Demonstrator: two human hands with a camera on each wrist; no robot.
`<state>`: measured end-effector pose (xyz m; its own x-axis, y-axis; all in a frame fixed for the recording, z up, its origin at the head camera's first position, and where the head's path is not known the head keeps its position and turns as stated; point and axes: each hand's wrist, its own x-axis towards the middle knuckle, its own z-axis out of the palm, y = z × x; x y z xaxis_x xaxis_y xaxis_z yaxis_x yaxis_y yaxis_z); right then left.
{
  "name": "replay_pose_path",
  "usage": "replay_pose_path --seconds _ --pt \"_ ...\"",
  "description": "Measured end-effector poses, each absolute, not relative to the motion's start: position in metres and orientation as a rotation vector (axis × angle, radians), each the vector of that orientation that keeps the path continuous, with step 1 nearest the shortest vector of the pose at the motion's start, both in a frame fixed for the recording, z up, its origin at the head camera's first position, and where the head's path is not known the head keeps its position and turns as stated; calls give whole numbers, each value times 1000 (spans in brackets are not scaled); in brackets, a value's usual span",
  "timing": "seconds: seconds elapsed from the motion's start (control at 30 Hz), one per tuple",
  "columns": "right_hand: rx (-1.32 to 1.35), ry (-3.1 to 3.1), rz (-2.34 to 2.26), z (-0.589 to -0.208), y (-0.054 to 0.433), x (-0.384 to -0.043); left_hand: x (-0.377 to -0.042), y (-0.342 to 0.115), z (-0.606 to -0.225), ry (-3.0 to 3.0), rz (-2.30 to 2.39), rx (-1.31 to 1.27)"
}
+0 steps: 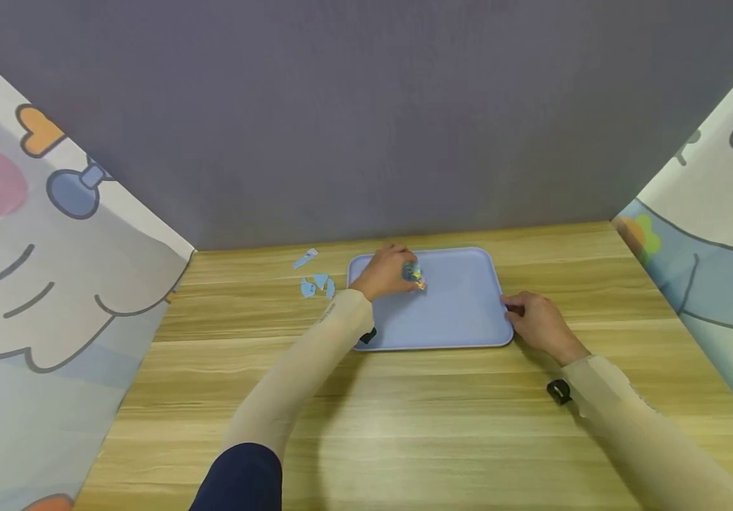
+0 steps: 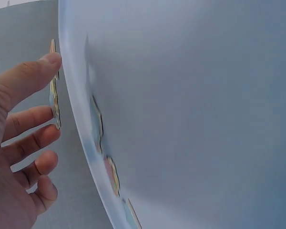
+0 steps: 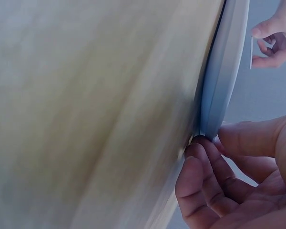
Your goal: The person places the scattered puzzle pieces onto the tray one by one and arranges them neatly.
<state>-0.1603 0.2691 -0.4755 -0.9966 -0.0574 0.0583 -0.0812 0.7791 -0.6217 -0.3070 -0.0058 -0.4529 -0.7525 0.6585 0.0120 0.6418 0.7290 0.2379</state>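
My left hand [image 1: 390, 272] is over the left part of a light blue tray [image 1: 455, 301]. Between its thumb and fingers it pinches a thin flat piece with a coloured print [image 2: 56, 102], seen edge-on in the left wrist view. More thin pieces [image 2: 112, 175] lie just inside the tray's rim in that view; in the head view the left hand hides most of that area. At the tray's right edge my right hand [image 1: 535, 323] grips the rim, thumb on top and fingertips against the underside in the right wrist view.
Left of the tray, several light blue irregular pieces [image 1: 321, 282] lie on the wood-grain table [image 1: 245, 369], one long piece [image 1: 305, 257] a little farther back. A grey wall [image 1: 366, 121] closes the back, with cartoon-printed panels [image 1: 34, 234] at both sides.
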Motion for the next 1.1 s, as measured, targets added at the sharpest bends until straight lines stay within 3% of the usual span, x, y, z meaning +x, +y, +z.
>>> replay_pose_path --seconds 1.1 --pt "108 -2925 1012 -472 267 -161 -322 29 -459 2792 233 943"
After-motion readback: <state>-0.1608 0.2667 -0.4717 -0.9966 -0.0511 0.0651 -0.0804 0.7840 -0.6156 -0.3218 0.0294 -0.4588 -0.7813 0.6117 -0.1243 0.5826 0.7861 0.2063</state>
